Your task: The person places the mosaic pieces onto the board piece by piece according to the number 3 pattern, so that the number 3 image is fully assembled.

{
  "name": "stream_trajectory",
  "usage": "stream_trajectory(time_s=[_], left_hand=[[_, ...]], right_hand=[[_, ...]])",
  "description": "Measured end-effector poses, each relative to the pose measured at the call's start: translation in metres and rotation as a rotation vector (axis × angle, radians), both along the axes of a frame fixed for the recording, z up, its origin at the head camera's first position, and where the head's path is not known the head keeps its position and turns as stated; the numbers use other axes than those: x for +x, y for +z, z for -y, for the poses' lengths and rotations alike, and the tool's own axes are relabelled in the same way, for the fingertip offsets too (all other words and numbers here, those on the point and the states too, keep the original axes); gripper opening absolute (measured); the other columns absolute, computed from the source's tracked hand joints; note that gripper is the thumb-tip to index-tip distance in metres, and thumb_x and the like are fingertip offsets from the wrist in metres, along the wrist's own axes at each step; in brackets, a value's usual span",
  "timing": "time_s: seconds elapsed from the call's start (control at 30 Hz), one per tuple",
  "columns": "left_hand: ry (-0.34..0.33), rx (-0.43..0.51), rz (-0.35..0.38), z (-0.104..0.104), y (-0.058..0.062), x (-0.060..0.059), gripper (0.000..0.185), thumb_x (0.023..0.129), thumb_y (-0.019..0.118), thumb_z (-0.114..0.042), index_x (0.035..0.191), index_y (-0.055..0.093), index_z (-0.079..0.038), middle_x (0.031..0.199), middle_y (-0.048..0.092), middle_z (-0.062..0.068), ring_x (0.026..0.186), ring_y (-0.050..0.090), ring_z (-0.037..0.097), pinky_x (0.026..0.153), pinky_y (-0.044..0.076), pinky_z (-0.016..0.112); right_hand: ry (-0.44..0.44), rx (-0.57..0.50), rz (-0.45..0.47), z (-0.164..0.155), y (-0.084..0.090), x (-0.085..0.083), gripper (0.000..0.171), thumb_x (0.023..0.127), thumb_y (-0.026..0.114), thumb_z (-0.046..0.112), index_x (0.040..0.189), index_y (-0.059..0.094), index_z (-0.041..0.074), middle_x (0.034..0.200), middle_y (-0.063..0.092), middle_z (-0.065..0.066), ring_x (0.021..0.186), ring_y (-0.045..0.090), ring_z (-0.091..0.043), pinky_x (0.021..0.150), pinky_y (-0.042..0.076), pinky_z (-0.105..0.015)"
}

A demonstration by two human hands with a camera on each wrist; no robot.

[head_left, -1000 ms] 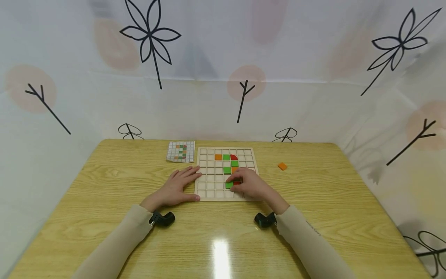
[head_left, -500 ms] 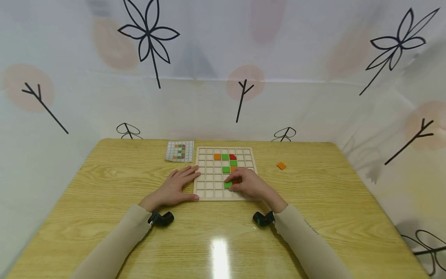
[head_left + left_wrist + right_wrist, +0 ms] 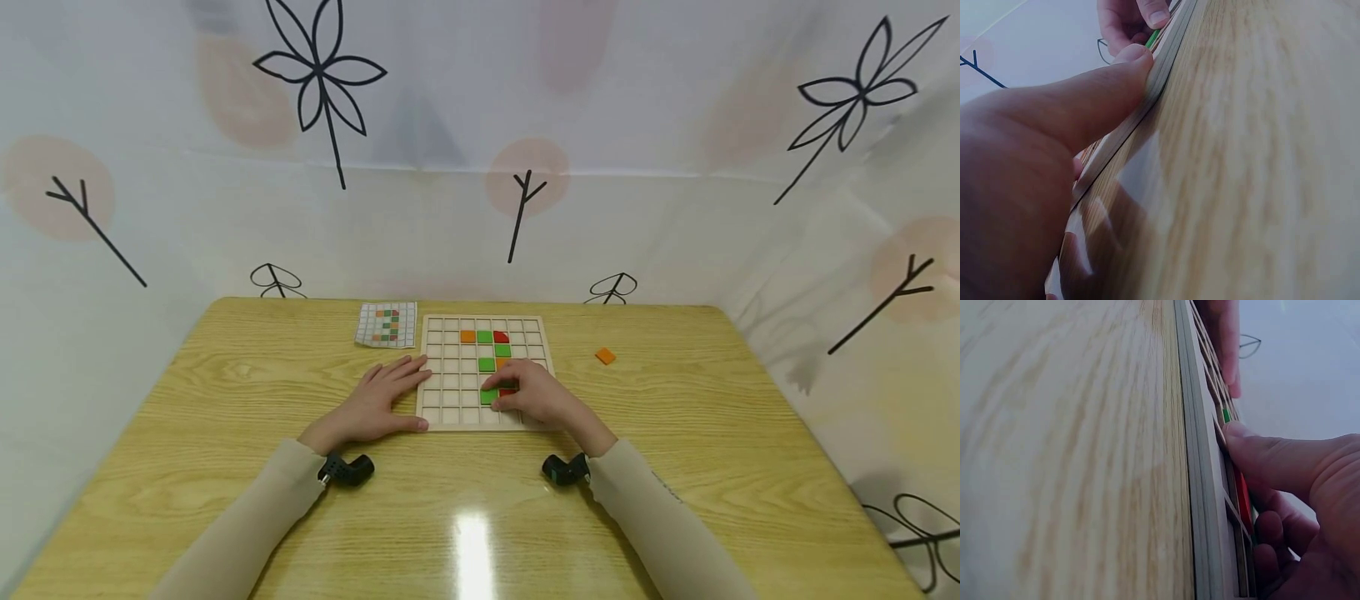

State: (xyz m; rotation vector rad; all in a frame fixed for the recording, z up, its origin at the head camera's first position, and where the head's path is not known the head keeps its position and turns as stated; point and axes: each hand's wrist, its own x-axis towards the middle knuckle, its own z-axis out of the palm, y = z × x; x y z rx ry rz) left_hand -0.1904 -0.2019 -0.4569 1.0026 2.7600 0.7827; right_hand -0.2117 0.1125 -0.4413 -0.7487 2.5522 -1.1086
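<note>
A wooden grid board (image 3: 450,392) lies on the table with orange (image 3: 468,337), green (image 3: 485,337) and red (image 3: 501,337) tiles set in its cells. My left hand (image 3: 390,392) lies flat beside the board, fingers along its left edge, thumb (image 3: 1110,94) pressed against the near edge. My right hand (image 3: 517,392) rests on the board's lower right part. Its thumb (image 3: 1272,462) touches a green tile (image 3: 488,397), and its curled fingers pinch a red tile (image 3: 1241,494) next to that one. The cells under the right hand are hidden.
A single orange tile (image 3: 605,357) lies loose on the table right of the board. A small pattern card (image 3: 387,324) sits at the board's far left corner. The yellow wooden table (image 3: 675,467) is ringed by a white printed cloth backdrop.
</note>
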Motion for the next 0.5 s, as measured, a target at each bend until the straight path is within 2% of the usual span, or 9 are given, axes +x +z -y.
stream_trajectory(time_s=[0.23,0.5], left_hand=[[-0.002,-0.001,0.001,-0.0001,0.0006,0.0003,0.084,0.089,0.067,-0.057,0.156,0.037,-0.015,0.164,0.021,0.004,0.151,0.015,0.031,0.115,0.006,0.064],[-0.007,-0.003,-0.004,-0.0001,-0.0007,-0.0004,0.084,0.089,0.066,-0.057,0.156,0.037,-0.016,0.165,0.021,0.004,0.151,0.015,0.03,0.114,0.006,0.064]], right_hand=[[-0.004,-0.017,0.017,-0.0004,0.0012,0.0016,0.026,0.086,0.08,0.009,0.111,0.076,0.012,0.107,0.065,0.002,0.098,0.057,-0.015,0.085,0.048,-0.033],[0.009,-0.01,0.002,-0.0006,-0.0016,-0.0006,0.026,0.085,0.08,0.009,0.111,0.076,0.013,0.104,0.064,0.002,0.093,0.055,-0.016,0.083,0.048,-0.034]])
